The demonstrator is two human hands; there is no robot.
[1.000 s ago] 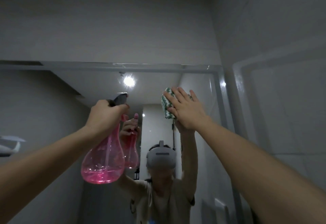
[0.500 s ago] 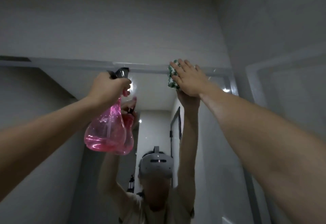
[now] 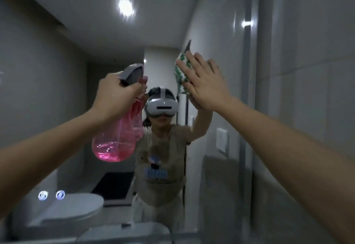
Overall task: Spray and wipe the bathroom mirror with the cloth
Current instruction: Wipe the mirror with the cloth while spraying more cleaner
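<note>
The right hand [image 3: 206, 86] lay flat, fingers straight, pressing the green-and-white patterned cloth [image 3: 181, 72] against the mirror [image 3: 57, 61] high on its right side, close to the mirror's right edge. The cloth looked soft and bunched under the palm, one corner poking up above the fingertips; it would likely fold and slip unless the palm bore evenly on it, so a flat spread hand over its middle seemed the better hold than a pinch at the edge. The left hand [image 3: 117, 95] was curled round the neck of the pink spray bottle [image 3: 116, 138], just under its grey nozzle head [image 3: 132, 72], which pointed toward the glass. The bottle was clear plastic, with liquid only in its bottom part, so it was probably light and easy to carry one-handed by the neck; whether a finger lay on the trigger could not be told. The glass itself was hard, smooth and fragile, calling for broad, moderate pressure, not a hard push.
</note>
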